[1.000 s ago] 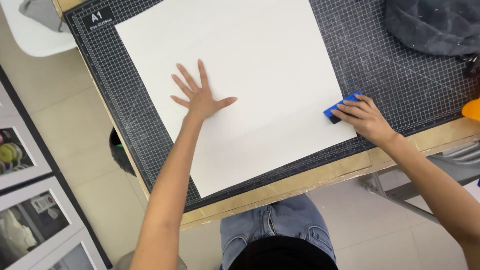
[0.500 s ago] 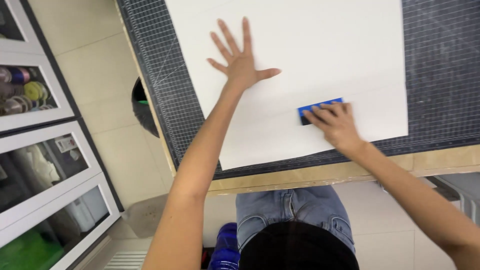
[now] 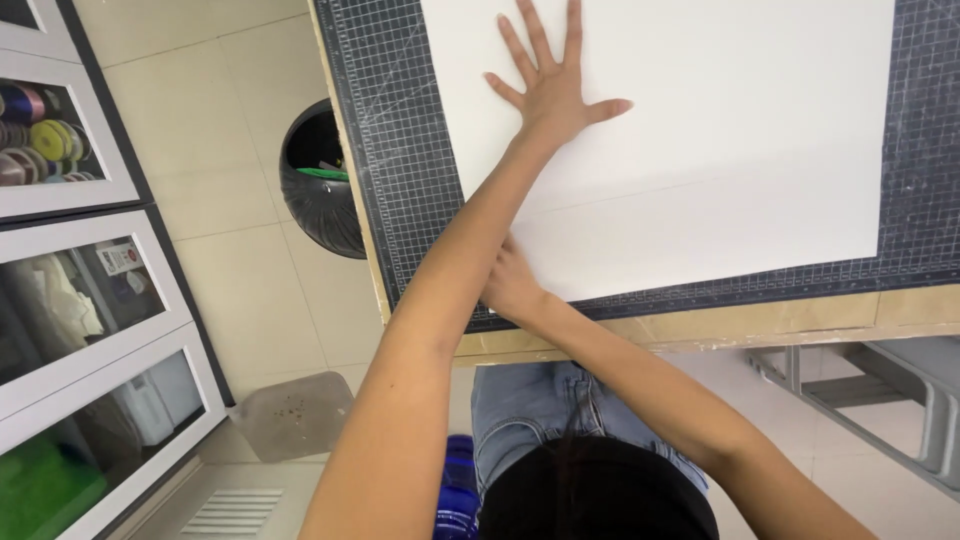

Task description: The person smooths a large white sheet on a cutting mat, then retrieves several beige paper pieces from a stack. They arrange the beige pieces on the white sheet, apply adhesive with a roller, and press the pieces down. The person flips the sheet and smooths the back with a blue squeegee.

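I am pressing my left hand (image 3: 552, 92), fingers spread wide, on the white sheet (image 3: 700, 130) while my right hand (image 3: 510, 285), fingers hidden beneath my forearm, is reaching its near-left corner by the table's (image 3: 700, 325) front edge.

Sheet (image 3: 700, 130) was plain white. Cutting mat (image 3: 400, 150) was dark with a pale grid. Surface (image 3: 760, 320) edge was tan. Bin (image 3: 318, 185) was black; floor (image 3: 220, 130) cream.

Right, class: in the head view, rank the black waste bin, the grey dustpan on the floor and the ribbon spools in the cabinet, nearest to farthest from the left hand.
From the left hand:
1. Black waste bin, on the floor just left of the table.
2. Ribbon spools, in the cabinet far left.
3. Grey dustpan, low on the floor.
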